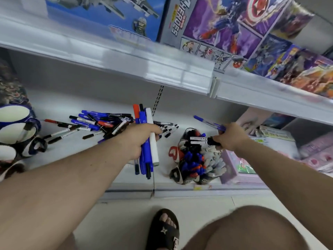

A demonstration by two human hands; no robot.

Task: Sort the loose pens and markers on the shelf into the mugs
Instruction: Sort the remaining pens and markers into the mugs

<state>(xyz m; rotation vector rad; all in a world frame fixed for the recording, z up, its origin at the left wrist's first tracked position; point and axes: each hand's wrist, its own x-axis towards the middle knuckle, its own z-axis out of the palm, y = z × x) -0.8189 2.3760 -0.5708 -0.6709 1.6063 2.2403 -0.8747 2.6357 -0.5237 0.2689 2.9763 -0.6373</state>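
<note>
My left hand grips a bunch of markers, blue, white, red and black, held upright above the shelf. My right hand holds two white-and-black markers pointing left and a blue pen sticking up behind the fingers. Those markers hover over mugs full of blue, red, black and grey pens. A loose pile of pens and markers lies on the white shelf to the left of my left hand.
Several blue-and-white empty mugs stand at the shelf's left end. A pink box sits right of the filled mugs. The upper shelf with toy boxes overhangs. My sandalled foot and knee are below.
</note>
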